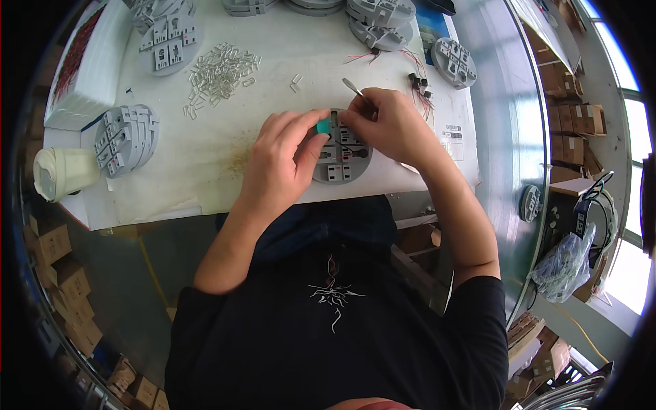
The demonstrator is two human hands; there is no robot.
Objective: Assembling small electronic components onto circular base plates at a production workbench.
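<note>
A grey round plastic base (347,171) with raised slots and dark contacts lies on the table in front of me, under both hands. My left hand (277,154) reaches over its left side, thumb and fingers pinching a small green piece (323,126) at the rim. My right hand (388,126) is closed at the base's upper right, with a slim metal tool (352,86) sticking out past the fingers. Its working end is hidden by the hand. A dark wire and a dark reddish round part (360,154) show on the base.
Beyond my hands lies a pile of small clear tubes (219,75). Stacked grey bases stand at the left (126,140) and far side (381,24). Black parts with red wires (420,85) lie at right. A pale cup (65,172) and white foam box (92,75) stand left.
</note>
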